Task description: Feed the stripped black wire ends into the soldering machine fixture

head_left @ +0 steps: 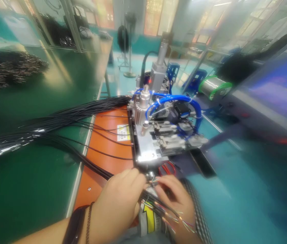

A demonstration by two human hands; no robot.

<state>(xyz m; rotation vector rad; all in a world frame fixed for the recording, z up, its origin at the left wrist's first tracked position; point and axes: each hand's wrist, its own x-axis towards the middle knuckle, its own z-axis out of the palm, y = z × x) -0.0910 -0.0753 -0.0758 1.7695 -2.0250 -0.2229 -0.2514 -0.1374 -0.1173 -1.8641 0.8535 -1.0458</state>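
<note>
My left hand point(119, 200) and my right hand point(175, 196) meet at the front of a small metal machine point(158, 135). Both are closed in a pinch around a thin black cable end point(150, 177) with stripped coloured wires. More coloured wire ends point(179, 222) fan out below my right hand. A thick bundle of black cables point(57, 125) runs from the left across the orange machine base point(108, 142) toward my hands.
Blue air hoses point(174, 100) loop over the machine. A spool of solder wire point(213, 86) stands at the right. A dark heap of cables point(8, 69) lies on the green bench at far left. A yellow warning label point(150, 220) shows under my hands.
</note>
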